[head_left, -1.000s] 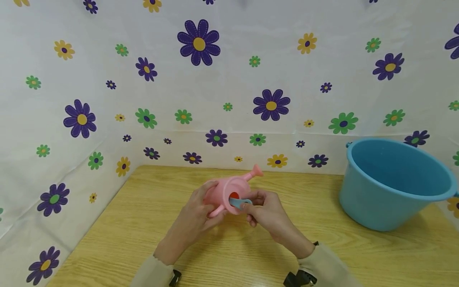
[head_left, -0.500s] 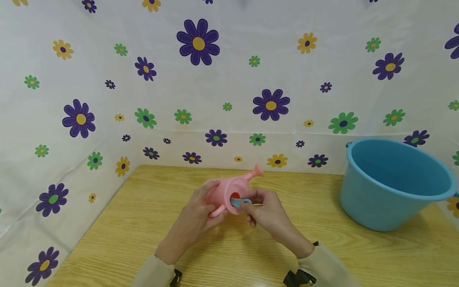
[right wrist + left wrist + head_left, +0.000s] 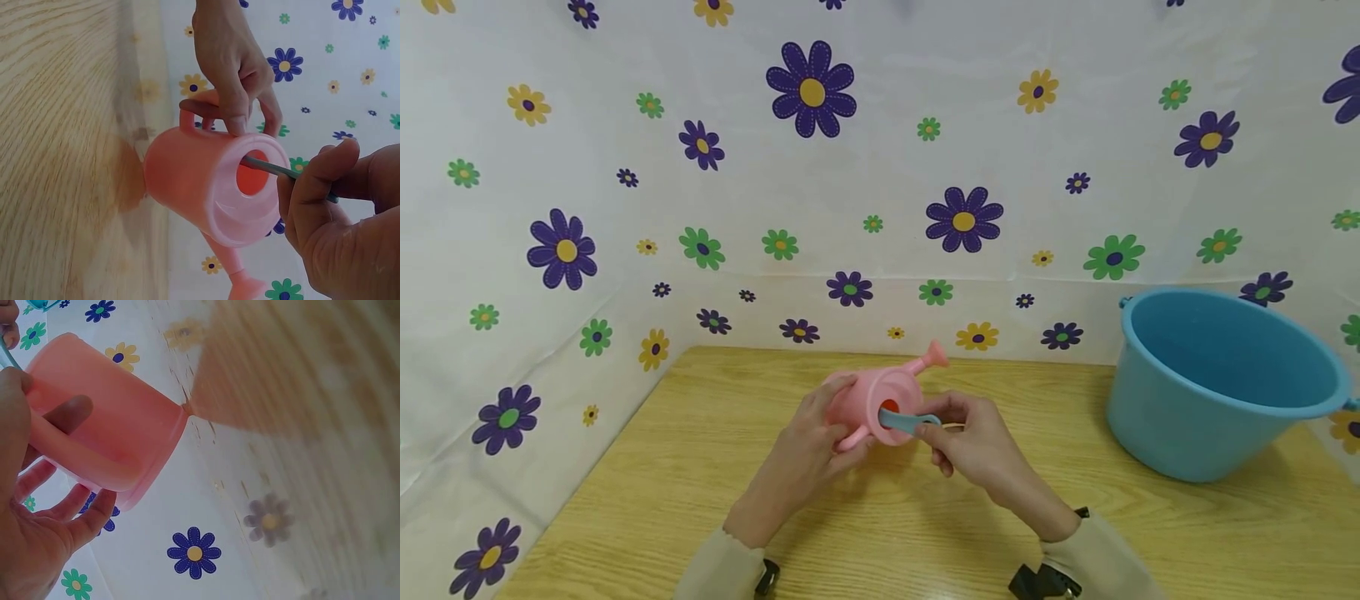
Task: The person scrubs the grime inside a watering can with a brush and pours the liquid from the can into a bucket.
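A pink toy watering can (image 3: 853, 408) is tilted over the wooden table, its round opening facing me and its spout (image 3: 929, 357) pointing up to the right. My left hand (image 3: 805, 454) grips the can at its side handle; in the right wrist view the thumb lies by the rim. My right hand (image 3: 981, 442) pinches a slim light-blue handle (image 3: 898, 422) with a looped end. The far end of that handle passes through the red-looking opening (image 3: 252, 181) into the can, so what it carries inside is hidden.
A large blue bucket (image 3: 1183, 425) with side lugs stands at the right of the wooden table (image 3: 647, 483). A white cloth (image 3: 880, 158) printed with flowers rises behind the table and along its left side.
My right hand has shifted slightly right, and a longer stretch of the blue handle shows outside the can's opening. The left hand and can have barely moved.
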`<state>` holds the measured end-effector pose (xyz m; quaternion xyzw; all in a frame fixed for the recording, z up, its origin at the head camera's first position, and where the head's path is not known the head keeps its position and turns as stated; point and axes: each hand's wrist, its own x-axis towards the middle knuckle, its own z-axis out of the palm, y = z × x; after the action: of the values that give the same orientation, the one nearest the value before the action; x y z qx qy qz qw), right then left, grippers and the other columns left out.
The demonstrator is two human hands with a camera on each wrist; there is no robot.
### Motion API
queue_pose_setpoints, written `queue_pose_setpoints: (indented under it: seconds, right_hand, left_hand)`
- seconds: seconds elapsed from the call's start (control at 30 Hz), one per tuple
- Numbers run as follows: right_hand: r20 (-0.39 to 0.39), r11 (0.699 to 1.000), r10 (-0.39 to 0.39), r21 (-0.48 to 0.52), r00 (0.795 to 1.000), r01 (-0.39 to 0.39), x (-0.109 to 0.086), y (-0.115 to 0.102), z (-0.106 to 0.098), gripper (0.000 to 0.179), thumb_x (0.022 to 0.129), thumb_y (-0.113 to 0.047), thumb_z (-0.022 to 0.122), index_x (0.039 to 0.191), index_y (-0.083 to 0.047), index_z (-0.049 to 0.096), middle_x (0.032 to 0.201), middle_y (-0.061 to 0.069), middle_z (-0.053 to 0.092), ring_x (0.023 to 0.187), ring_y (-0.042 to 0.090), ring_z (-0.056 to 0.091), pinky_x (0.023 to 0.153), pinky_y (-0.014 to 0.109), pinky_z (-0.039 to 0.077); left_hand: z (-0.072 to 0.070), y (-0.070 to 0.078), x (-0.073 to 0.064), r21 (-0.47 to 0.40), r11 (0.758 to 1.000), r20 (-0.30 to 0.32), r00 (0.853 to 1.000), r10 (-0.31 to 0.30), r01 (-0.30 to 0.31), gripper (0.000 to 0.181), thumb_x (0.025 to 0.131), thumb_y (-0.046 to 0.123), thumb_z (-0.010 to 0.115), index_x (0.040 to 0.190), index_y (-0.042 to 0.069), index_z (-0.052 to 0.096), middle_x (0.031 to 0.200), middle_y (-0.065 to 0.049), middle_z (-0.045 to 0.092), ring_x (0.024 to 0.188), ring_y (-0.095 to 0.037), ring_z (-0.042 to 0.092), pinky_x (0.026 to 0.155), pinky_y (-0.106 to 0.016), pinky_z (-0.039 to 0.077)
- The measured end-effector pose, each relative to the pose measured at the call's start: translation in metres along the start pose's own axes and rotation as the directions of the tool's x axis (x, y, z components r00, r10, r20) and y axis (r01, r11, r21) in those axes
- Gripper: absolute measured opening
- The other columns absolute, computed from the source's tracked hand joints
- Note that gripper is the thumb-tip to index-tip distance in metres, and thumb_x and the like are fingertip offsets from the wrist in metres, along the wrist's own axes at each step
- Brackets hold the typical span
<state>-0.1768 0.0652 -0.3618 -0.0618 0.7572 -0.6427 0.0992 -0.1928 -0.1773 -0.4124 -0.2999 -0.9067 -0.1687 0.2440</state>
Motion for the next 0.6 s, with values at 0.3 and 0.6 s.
queue_pose_setpoints:
  seconds: [0.3, 0.6]
  right_hand:
    - [0.013, 1.0, -0.014, -0.019, 1.0, 0.014, -0.004, -0.003, -0.009, 0.015, 0.095, -0.004, 0.068, 0.11, -0.001, 0.068, 0.083, 0.007, 0.064, 0.055, 0.013, 0.052, 0.046, 0.02, 0.045]
    - [0.03, 0.999, -0.025, -0.029, 0.999, 0.026, -0.006, -0.004, -0.012, 0.014, 0.096, -0.003, 0.066, 0.11, 0.001, 0.067, 0.082, 0.007, 0.063, 0.054, 0.012, 0.051, 0.046, 0.02, 0.044]
  left_hand:
    - [0.0, -0.001, 0.002, -0.003, 1.0, -0.001, 1.0, 0.012, -0.012, 0.036, 0.092, 0.03, 0.074, 0.063, 0.01, 0.068, 0.149, -0.009, 0.046, 0.141, -0.034, 0.047, 0.111, -0.047, 0.051]
    - [0.001, 0.0, 0.002, 0.014, 1.0, -0.001, 1.0, 0.015, -0.015, 0.037, 0.092, 0.032, 0.075, 0.062, 0.012, 0.067, 0.148, -0.008, 0.046, 0.139, -0.034, 0.048, 0.107, -0.045, 0.054]
